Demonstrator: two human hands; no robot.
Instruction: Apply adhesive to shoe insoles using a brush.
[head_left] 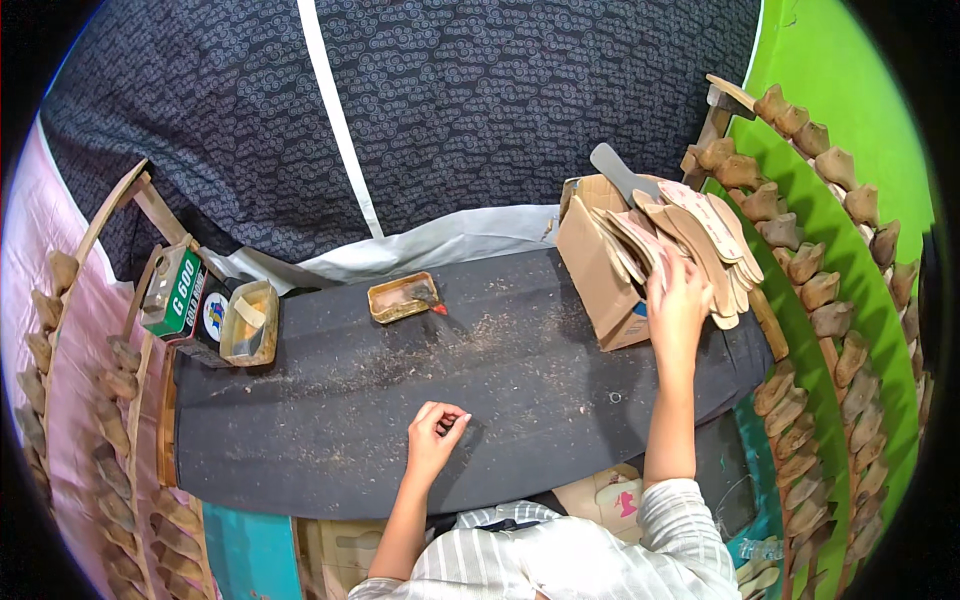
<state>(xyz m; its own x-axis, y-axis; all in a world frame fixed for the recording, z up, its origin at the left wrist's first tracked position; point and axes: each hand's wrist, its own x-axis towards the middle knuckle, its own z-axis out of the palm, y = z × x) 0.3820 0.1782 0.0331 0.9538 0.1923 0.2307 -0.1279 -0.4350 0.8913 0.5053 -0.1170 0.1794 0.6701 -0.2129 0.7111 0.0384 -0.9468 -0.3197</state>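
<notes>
A cardboard box at the right of the dark table is packed with tan and pinkish insoles, upright and leaning over its right side. My right hand reaches to the box's near side, its fingers bent around the edge of an insole among the others. How many it grips cannot be made out. My left hand hovers or rests over the near middle of the table, fingers curled in and thumb against them; nothing shows in it. A grey, sole-shaped piece sticks up from the back of the box.
A small tray holding a brush-like tool sits mid-table. At the left stand a green-and-black tin can and a yellowish container. Crumbs litter the dark tabletop. Racks of wooden shoe lasts flank both sides.
</notes>
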